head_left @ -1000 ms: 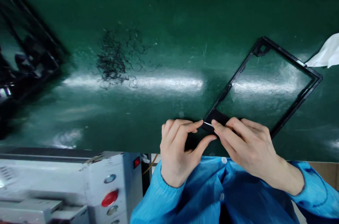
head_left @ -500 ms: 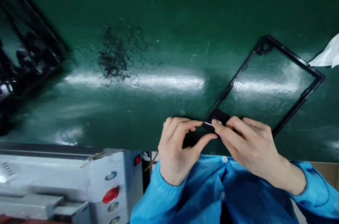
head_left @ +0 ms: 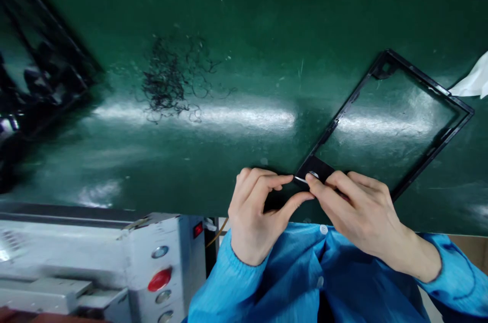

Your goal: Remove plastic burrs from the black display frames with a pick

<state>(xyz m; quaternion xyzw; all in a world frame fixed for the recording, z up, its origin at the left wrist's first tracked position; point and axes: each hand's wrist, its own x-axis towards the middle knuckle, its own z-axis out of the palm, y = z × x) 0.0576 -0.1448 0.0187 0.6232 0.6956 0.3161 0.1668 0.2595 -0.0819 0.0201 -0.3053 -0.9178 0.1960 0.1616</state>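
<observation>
A black rectangular frame (head_left: 344, 100) lies slanted on the green tabletop, its near-left corner between my hands. My left hand (head_left: 259, 213) grips that corner, index finger at the outer edge and thumb below. My right hand (head_left: 362, 206) is closed on a thin, pale, pointed blade (head_left: 301, 179), whose tip lies against the corner beside my left index finger. The blade's handle is hidden in my palm. A dark flat panel (head_left: 318, 164) fills this end of the frame, partly covered by my right fingers.
Curly black shavings (head_left: 168, 76) lie loose left of centre. A stack of black frames (head_left: 49, 58) stands at the far left. White cloth or paper (head_left: 475, 79) lies at the right edge. Below the table's front edge is a grey machine with a red button (head_left: 159, 280).
The black frame has shifted slightly to the right at its far end. Both hands stay nearly in place, with the blade still at the corner.
</observation>
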